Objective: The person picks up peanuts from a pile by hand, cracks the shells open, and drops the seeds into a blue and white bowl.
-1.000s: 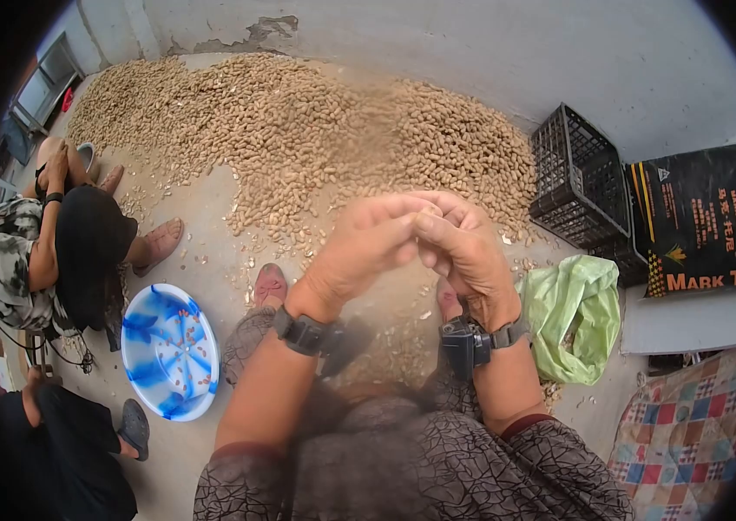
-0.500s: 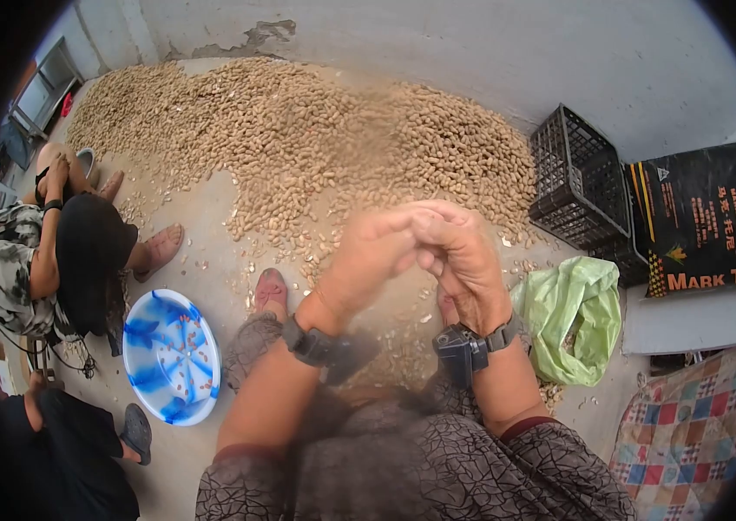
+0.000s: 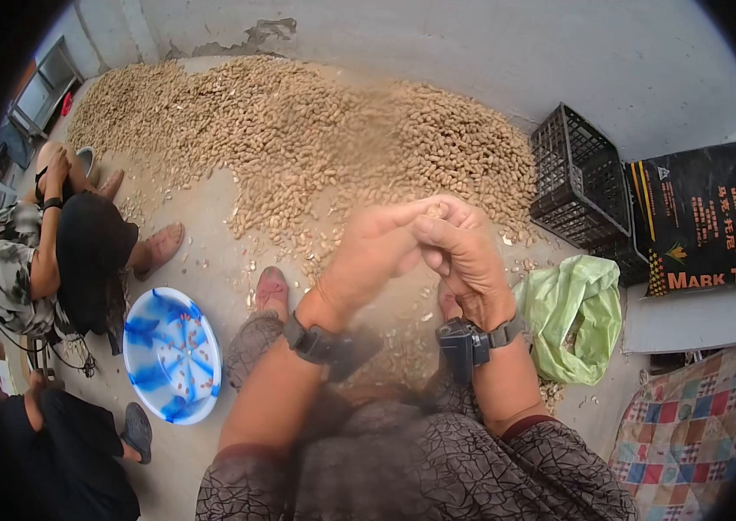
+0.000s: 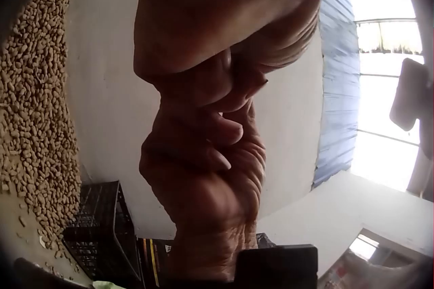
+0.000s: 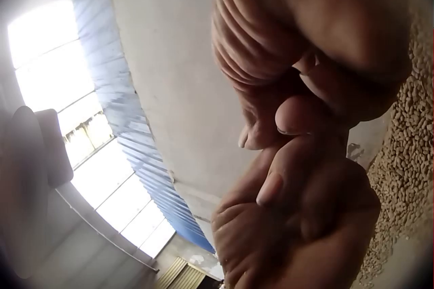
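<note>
A small tan peanut [image 3: 437, 210] shows between the fingertips of both hands, held up in front of the chest. My left hand [image 3: 371, 252] curls in from the left, and my right hand [image 3: 474, 265] meets it with bent fingers and its thumb near the peanut. Fingers of the left hand [image 4: 217, 25] and right hand [image 4: 210, 191] touch in the left wrist view. In the right wrist view, the curled fingers hide whatever lies between them. Beyond the hands spreads a large heap of unshelled peanuts [image 3: 290, 130].
A blue-and-white basin [image 3: 168, 395] with some reddish kernels is at left, near two seated people. At right are a black crate [image 3: 581, 174], a green sack [image 3: 559, 304], a black printed bag [image 3: 706, 217] and a patchwork cloth [image 3: 689, 425]. Shell bits litter the floor.
Both hands stay together, with small shifts of fingers and wrists. The peanut, hidden half a second ago, shows at the fingertips again.
</note>
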Motion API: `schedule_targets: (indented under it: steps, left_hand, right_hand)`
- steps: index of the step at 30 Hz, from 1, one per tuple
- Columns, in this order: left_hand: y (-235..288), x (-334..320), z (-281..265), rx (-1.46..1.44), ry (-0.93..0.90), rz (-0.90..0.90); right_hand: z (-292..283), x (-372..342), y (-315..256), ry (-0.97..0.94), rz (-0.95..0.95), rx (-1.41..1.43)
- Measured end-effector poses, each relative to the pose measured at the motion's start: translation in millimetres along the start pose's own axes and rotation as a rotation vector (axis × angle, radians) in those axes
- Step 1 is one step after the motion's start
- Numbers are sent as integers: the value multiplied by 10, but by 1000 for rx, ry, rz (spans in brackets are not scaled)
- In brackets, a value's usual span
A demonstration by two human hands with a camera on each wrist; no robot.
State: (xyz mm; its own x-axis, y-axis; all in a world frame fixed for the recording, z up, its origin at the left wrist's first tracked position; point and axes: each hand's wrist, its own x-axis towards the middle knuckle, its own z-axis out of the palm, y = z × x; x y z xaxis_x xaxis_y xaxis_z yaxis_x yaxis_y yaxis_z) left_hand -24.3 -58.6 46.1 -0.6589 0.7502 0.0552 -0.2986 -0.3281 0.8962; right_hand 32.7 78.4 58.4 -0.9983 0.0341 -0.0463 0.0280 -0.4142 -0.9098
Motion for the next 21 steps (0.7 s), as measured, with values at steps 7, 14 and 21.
schedule_targets:
  steps: [7,14,21]
  left_hand:
    - [27,1,-10,-24,-2,-24]
    - [-111,85,-21,-207,-4,46]
    - [-97,82,37,120,245,137]
  right_hand:
    - [30,36,59,57,-18,21]
    - [6,47,62,213,0,-208]
    - [29,35,-7,297,-36,-331]
